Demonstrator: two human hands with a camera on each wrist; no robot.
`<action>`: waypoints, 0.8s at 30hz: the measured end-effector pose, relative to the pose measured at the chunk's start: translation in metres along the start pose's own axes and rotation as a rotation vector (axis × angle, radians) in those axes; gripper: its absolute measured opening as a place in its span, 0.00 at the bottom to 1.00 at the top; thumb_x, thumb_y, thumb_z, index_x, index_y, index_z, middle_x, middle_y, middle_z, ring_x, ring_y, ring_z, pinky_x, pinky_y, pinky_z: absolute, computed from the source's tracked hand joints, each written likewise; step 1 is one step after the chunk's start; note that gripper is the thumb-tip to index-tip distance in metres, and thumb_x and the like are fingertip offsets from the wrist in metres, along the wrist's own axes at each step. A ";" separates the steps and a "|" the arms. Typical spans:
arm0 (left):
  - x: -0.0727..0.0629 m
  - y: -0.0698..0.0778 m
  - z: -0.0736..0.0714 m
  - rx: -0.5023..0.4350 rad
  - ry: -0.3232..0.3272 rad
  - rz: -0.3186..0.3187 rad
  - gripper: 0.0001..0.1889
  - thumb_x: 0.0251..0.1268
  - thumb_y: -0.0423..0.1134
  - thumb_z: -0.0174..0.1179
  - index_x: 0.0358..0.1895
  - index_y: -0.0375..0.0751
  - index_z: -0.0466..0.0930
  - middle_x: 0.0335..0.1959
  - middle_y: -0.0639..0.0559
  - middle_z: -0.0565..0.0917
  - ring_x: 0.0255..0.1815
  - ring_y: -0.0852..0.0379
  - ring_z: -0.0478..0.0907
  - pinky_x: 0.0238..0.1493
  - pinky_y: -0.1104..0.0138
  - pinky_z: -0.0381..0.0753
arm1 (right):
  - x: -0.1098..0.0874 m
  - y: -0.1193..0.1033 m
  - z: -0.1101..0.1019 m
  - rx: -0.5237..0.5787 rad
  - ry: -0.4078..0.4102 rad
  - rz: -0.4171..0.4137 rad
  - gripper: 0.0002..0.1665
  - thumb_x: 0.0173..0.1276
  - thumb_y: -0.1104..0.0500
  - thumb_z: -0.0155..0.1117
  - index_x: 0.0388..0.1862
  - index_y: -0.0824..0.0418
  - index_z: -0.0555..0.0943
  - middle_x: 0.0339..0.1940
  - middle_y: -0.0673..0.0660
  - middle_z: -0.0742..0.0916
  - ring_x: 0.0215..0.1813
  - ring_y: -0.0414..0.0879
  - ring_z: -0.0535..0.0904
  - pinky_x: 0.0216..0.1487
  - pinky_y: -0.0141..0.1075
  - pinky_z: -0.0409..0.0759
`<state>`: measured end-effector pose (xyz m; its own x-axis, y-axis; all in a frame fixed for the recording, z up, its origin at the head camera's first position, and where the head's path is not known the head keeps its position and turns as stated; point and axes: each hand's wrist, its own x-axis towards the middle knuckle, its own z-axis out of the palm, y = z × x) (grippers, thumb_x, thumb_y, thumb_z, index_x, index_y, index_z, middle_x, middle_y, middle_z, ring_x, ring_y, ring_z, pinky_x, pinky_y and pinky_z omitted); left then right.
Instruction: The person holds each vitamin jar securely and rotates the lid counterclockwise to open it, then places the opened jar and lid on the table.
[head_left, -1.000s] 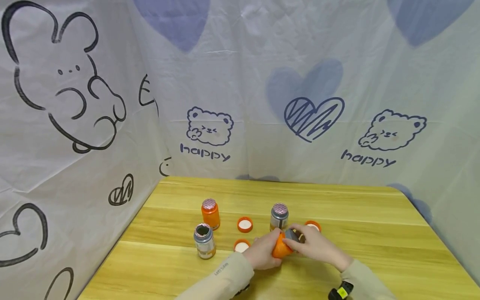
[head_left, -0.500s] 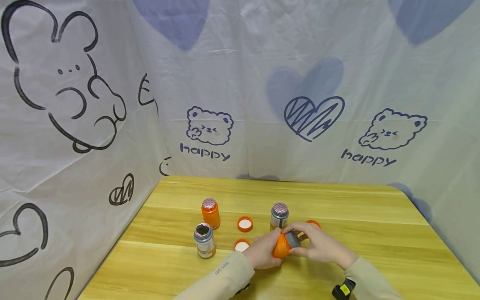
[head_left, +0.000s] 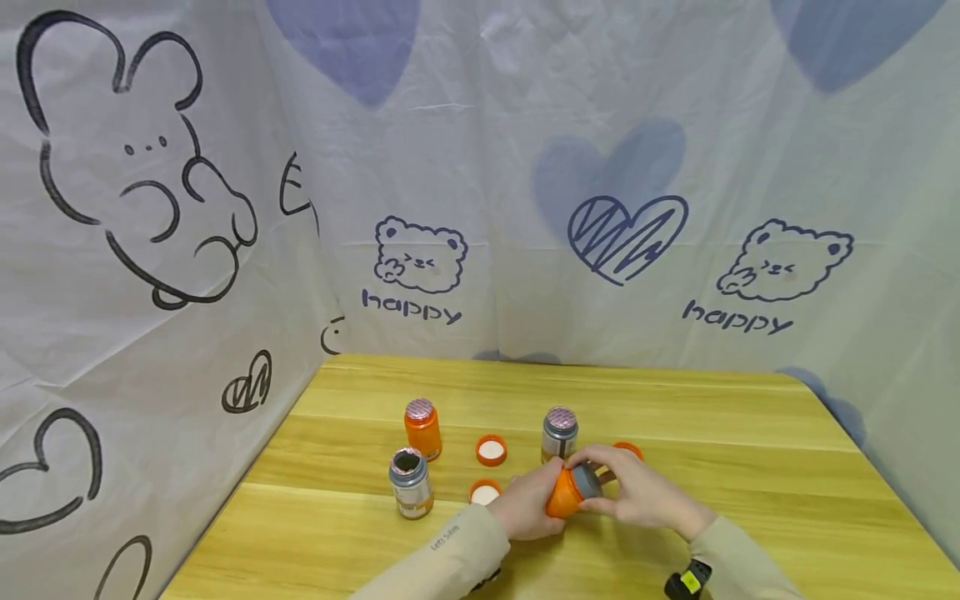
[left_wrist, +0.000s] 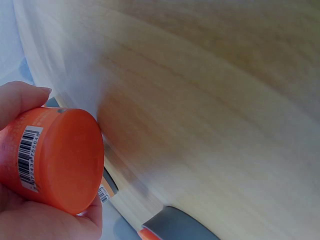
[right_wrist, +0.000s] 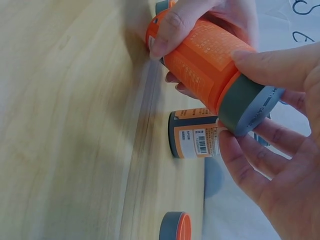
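My left hand (head_left: 528, 503) grips an orange bottle (head_left: 564, 495) around its body, with thumb and fingers on opposite sides. The bottle is tilted, its grey screw cap (head_left: 587, 481) pointing up to the right and its flat orange base (left_wrist: 76, 159) facing the left wrist camera. My right hand (head_left: 647, 492) holds the cap end: the thumb lies at the cap's edge and the fingers curl under it, as the right wrist view shows. The cap (right_wrist: 250, 106) sits on the bottle. Just behind the hands stands a grey bottle (head_left: 559, 429) with a foil-sealed mouth.
At left stand an orange bottle (head_left: 423, 432) with foil over its mouth and a grey bottle (head_left: 411, 487) with a dark opening. Upturned caps with orange rims (head_left: 491, 451) and white liners lie nearby; another cap (head_left: 628, 450) is partly behind my right hand.
My right hand has shifted slightly right and changed its hold on the cap, which now shows more fully. The left hand and bottle have hardly moved.
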<state>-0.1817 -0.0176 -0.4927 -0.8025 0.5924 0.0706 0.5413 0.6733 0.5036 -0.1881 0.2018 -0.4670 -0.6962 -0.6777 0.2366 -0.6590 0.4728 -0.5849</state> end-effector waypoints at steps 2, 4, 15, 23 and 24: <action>0.000 0.000 0.000 0.005 0.003 0.005 0.32 0.51 0.34 0.74 0.58 0.49 0.67 0.45 0.58 0.81 0.40 0.66 0.76 0.42 0.68 0.67 | 0.000 0.001 0.001 0.010 0.004 -0.002 0.26 0.62 0.55 0.75 0.58 0.52 0.78 0.57 0.54 0.85 0.54 0.45 0.82 0.50 0.37 0.85; 0.001 -0.001 0.001 0.009 0.006 0.009 0.32 0.51 0.34 0.74 0.58 0.49 0.67 0.45 0.58 0.81 0.40 0.65 0.76 0.41 0.68 0.67 | 0.000 0.003 0.001 0.016 0.011 -0.006 0.26 0.63 0.54 0.75 0.58 0.52 0.78 0.57 0.54 0.85 0.54 0.45 0.82 0.50 0.37 0.85; 0.003 -0.003 0.003 -0.003 -0.004 0.008 0.31 0.52 0.34 0.74 0.56 0.48 0.67 0.45 0.57 0.82 0.42 0.65 0.76 0.42 0.66 0.67 | 0.002 -0.001 0.009 0.035 0.056 0.134 0.24 0.72 0.41 0.63 0.58 0.54 0.78 0.48 0.50 0.86 0.46 0.41 0.82 0.44 0.32 0.83; 0.002 -0.001 0.003 0.017 0.018 0.001 0.33 0.50 0.34 0.75 0.58 0.50 0.67 0.47 0.57 0.83 0.44 0.64 0.78 0.43 0.66 0.68 | 0.008 -0.012 0.011 0.051 0.098 0.342 0.23 0.76 0.38 0.55 0.50 0.55 0.81 0.37 0.49 0.86 0.36 0.40 0.80 0.36 0.31 0.78; 0.002 -0.001 0.004 0.021 0.020 0.000 0.33 0.50 0.34 0.75 0.58 0.50 0.67 0.47 0.57 0.83 0.44 0.64 0.78 0.43 0.66 0.68 | 0.008 -0.013 0.011 0.075 0.099 0.379 0.23 0.76 0.38 0.54 0.49 0.56 0.81 0.36 0.50 0.85 0.33 0.41 0.79 0.34 0.32 0.78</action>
<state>-0.1827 -0.0156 -0.4962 -0.8072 0.5836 0.0882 0.5465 0.6825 0.4852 -0.1817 0.1838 -0.4664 -0.9124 -0.4041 0.0644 -0.3302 0.6341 -0.6992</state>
